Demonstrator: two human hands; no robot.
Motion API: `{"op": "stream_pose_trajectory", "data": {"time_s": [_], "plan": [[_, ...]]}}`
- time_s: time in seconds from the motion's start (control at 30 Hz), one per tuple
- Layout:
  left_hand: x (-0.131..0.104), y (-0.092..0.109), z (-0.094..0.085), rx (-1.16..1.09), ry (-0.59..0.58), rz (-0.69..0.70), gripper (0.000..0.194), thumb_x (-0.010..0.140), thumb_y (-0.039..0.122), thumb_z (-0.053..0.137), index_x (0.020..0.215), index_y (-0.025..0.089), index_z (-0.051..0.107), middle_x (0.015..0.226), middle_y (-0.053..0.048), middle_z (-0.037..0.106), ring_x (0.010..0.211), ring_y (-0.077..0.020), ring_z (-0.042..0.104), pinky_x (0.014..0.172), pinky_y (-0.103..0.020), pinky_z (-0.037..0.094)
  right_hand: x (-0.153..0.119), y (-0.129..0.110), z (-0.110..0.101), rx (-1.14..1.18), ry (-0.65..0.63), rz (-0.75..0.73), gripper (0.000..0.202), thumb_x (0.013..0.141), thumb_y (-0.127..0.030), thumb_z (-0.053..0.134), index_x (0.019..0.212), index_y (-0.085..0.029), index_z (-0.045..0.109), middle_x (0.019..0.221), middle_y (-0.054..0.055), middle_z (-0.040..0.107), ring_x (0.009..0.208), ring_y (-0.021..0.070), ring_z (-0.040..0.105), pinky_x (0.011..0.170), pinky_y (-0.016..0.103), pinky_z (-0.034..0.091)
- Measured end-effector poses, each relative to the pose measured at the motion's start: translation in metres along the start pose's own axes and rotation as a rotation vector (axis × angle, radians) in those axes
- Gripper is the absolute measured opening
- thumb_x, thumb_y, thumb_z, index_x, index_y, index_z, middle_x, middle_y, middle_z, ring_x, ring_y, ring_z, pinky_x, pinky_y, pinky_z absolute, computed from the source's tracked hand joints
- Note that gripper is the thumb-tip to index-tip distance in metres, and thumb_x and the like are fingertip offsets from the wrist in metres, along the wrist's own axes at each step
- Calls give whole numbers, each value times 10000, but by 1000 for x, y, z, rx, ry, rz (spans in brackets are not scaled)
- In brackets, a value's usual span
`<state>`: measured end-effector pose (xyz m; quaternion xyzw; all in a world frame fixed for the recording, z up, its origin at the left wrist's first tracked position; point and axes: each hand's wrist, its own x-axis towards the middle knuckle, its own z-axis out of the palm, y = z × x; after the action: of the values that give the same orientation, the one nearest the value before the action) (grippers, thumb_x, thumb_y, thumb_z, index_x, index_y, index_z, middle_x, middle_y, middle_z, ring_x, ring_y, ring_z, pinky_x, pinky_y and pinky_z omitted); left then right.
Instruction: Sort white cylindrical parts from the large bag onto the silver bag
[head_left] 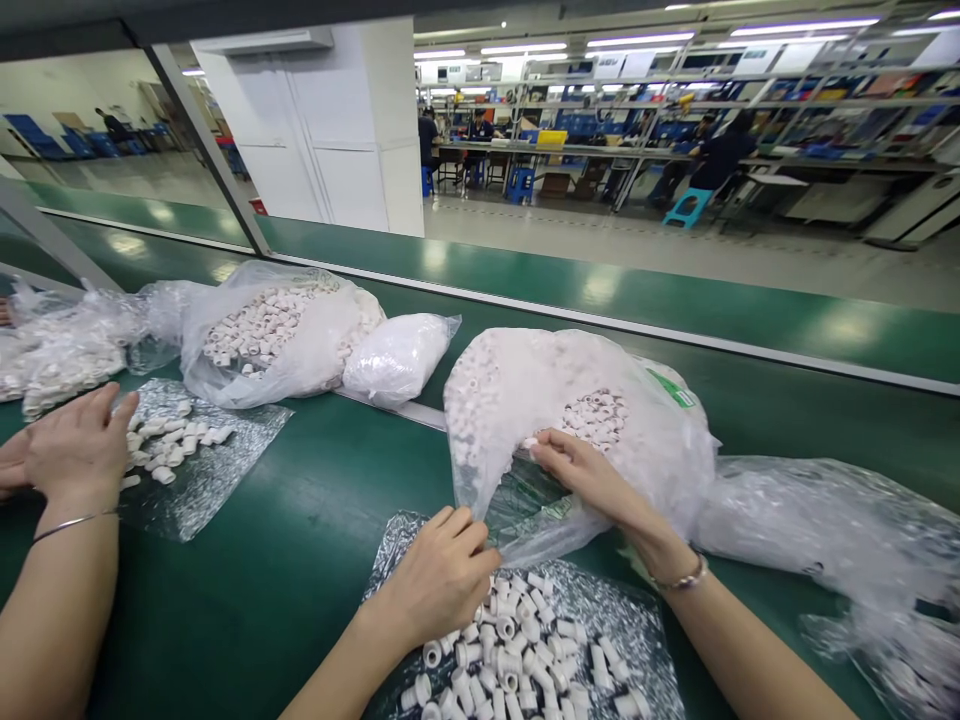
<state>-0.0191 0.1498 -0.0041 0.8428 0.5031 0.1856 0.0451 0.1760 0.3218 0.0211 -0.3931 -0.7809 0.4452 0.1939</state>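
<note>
My right hand (pixel 589 475), with a bracelet at the wrist, reaches into the mouth of a large clear plastic bag (pixel 510 365) full of small white plastic fittings (pixel 596 418). Its thumb and fingers are pinched on one white fitting (pixel 529 443). Lower and to the left, my left hand (pixel 446 570) is closed at the bag's near edge; what lies in its fingers is hidden. Beneath it, a heap of white flanged tubular fittings (pixel 506 650) lies on a silvery crinkled plastic sheet (pixel 634 610).
At the left, another person's hands (pixel 79 440) hover by white pieces (pixel 176 440) on a second silvery sheet (pixel 202 500). Behind stand an open bag of fittings (pixel 315 350) and a smaller tied bag (pixel 401 355). Clear bags (pixel 817 520) lie right on the green bench (pixel 300 590).
</note>
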Motion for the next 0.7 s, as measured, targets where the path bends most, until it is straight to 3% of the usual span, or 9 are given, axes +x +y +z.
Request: {"op": "stream_pose_trajectory", "data": {"time_s": [0.1,0.23,0.3,0.4,0.47,0.53,0.7], "plan": [[-1,0,1,-1,-6,-1,118,878,90,500,901,182,571,840,-34,521,813,-201,440,646,-333,355,-3,-10,-10,442,-95,145,405,961,-548,409,799,-198,531,597,-47,438,442,87,279,398,219,247],[-1,0,2,4,-2,0,129,875,83,499,902,184,576,837,-38,524,811,-204,443,647,-333,355,-6,-19,-18,634,-96,132,414,960,-569,384,979,-203,577,892,30,594,471,84,329,353,215,231],[-1,-1,3,3,6,5,129,873,81,501,898,183,577,837,-38,528,809,-203,445,649,-332,357,-5,-17,-19,487,-46,100,397,960,-570,397,946,-211,566,863,17,589,471,88,340,361,216,235],[0,-1,3,-2,13,11,122,873,85,505,891,181,579,833,-37,529,801,-200,445,645,-328,358,-2,-4,-15,-61,120,-4,299,957,-480,480,876,-211,582,787,9,609,537,121,468,474,237,332],[0,-1,3,1,13,13,126,869,82,505,892,180,579,830,-37,528,795,-199,443,640,-327,356,-1,7,-7,-459,241,-78,217,954,-391,509,897,-206,606,863,37,654,644,165,563,546,263,350],[0,-1,3,6,15,14,128,866,79,505,892,180,579,831,-39,529,796,-201,444,642,-329,357,1,15,2,-713,283,-106,174,950,-332,514,956,-191,616,939,70,671,704,201,603,549,281,320],[-1,0,2,7,12,10,129,862,77,507,890,182,577,834,-40,529,800,-203,447,647,-331,357,3,17,11,-778,262,-89,180,943,-327,519,985,-185,620,928,76,679,716,220,619,537,287,294]]}}
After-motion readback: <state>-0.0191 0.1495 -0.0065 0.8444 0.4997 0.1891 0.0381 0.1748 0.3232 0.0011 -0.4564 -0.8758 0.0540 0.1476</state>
